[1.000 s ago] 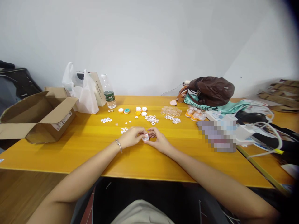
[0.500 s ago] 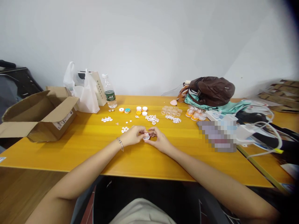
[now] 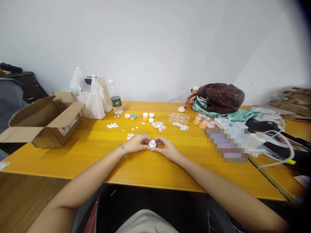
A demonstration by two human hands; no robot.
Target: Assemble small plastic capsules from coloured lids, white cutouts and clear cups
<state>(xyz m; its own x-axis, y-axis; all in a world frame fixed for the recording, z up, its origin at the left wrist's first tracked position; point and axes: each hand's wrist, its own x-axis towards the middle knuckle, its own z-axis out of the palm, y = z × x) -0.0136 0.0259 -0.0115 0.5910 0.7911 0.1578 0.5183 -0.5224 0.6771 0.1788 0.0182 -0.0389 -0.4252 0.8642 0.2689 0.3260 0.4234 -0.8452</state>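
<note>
Between my two hands is a small round white plastic part (image 3: pixel 152 144) with a raised middle, just above the table's front half. My left hand (image 3: pixel 138 143) grips its left side with thumb and fingers, and my right hand (image 3: pixel 167 148) pinches its right side. Close to my left hand lie several small white discs (image 3: pixel 130 136). Farther back are a pile of white openwork pieces (image 3: pixel 159 126), a second such pile (image 3: pixel 180 126) and clear plastic cups (image 3: pixel 179 117). White and orange round parts (image 3: pixel 145 117) stand behind my hands.
On the left are an open cardboard box (image 3: pixel 55 124), a white plastic bag (image 3: pixel 91 100) and a water bottle (image 3: pixel 116 100). At right are orange-based clear assemblies (image 3: pixel 204 120), a brown bag (image 3: pixel 221 97), a blurred flat object (image 3: pixel 227 145) and white cables (image 3: pixel 289 142).
My fingers have shifted to the sides of the white part, so its raised middle now shows more. The camera view has tilted slightly; the things on the table stay put.
</note>
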